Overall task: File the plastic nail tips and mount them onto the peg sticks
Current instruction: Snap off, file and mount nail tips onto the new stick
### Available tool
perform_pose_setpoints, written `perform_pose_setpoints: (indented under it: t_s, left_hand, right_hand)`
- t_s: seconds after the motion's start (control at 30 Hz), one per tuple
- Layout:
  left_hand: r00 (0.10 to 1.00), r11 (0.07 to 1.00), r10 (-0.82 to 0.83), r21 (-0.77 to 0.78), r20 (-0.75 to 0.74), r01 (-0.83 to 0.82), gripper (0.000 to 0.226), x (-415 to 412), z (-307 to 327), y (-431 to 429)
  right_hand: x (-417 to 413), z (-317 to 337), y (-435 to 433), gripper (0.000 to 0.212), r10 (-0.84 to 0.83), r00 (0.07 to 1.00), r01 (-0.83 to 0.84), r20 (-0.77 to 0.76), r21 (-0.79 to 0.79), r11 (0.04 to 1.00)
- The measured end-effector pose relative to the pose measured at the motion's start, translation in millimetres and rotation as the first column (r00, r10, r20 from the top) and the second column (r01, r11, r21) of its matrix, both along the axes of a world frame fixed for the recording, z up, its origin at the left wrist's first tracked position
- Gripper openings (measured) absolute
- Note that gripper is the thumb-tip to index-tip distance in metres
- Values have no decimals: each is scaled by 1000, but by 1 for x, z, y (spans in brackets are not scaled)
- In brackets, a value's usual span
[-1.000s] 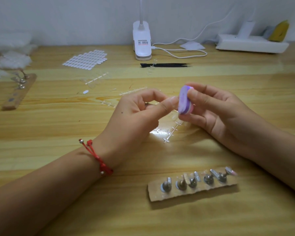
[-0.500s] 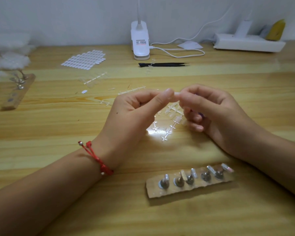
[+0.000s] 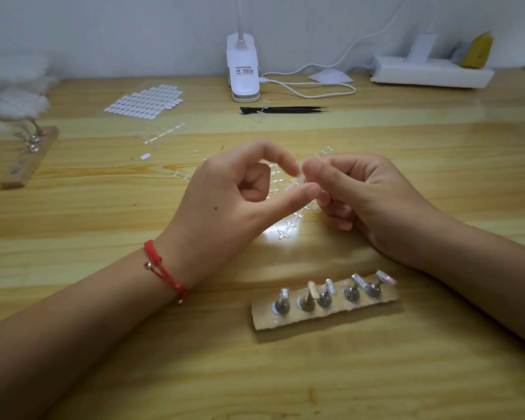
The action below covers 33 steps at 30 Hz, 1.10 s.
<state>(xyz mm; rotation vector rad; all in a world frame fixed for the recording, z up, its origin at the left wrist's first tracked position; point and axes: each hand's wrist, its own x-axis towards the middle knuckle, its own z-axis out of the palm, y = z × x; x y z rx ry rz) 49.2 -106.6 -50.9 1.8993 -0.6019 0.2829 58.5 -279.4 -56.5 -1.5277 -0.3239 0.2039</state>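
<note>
My left hand (image 3: pixel 240 204) pinches a small clear nail tip (image 3: pixel 297 180) between thumb and index finger above the table. My right hand (image 3: pixel 364 195) has its fingers curled, and its index finger and thumb pinch the same tip from the right. No file shows in either hand. A cardboard strip (image 3: pixel 262 320) lies nearer to me and holds several metal peg sticks (image 3: pixel 325 294); a few carry clear tips. Clear plastic sprues (image 3: pixel 289 228) lie on the wood under my hands.
A second peg board (image 3: pixel 28 165) lies at the far left beside white fluff (image 3: pixel 15 101). Behind are a sheet of white stickers (image 3: pixel 146 103), a white lamp base (image 3: pixel 243 77) with its cable, black tweezers (image 3: pixel 282 110) and a white power strip (image 3: pixel 431 74).
One second ago my right hand held a purple file block against the tip. The file has since dropped out of sight, and both hands' fingertips now meet on the clear tip.
</note>
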Motion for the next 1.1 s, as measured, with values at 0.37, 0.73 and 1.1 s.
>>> perform_pose_setpoints:
  t_s: [0.37,0.73,1.1]
  left_hand:
    - [951,987,43,136,305,-88,26,4,5,6]
    - [989,992,110,57,99,-116,21,-1,7,2]
    - [974,974,84,191,210,-125,17,2,18,7]
  right_hand:
    - [-1,1,-1,26,14,1000,-14,10,-17,1000]
    - [-2,0,-4,9,-78,997,76,24,61,995]
    - [3,3,-5,20,-102,988,125,-117,210,970]
